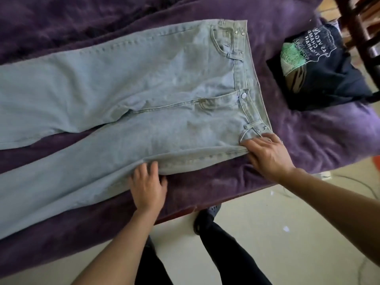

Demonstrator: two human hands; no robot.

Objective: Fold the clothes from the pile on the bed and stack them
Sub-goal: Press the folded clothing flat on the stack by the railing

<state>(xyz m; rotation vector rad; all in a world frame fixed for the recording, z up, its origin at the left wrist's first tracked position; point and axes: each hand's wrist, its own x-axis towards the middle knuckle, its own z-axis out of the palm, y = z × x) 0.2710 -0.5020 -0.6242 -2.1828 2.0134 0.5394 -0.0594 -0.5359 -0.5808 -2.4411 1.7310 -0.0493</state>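
Light blue jeans point(144, 95) lie spread flat, front up, across the purple blanket point(308, 130), waistband to the right and legs running off to the left. My left hand point(148, 184) is at the near outer seam of the closer leg, its fingertips tucked under the slightly raised edge. My right hand point(267, 155) holds the near corner of the waistband, fingers on top of the denim and thumb at the seam. A folded dark T-shirt point(320, 73) with a green and white print sits on the blanket to the right of the waistband.
The bed's near edge runs diagonally just behind my hands, with pale floor below it and my dark-trousered legs point(216, 243) against it. A dark wooden chair point(362, 27) stands at the top right. Cables lie on the floor point(287, 223) at the right.
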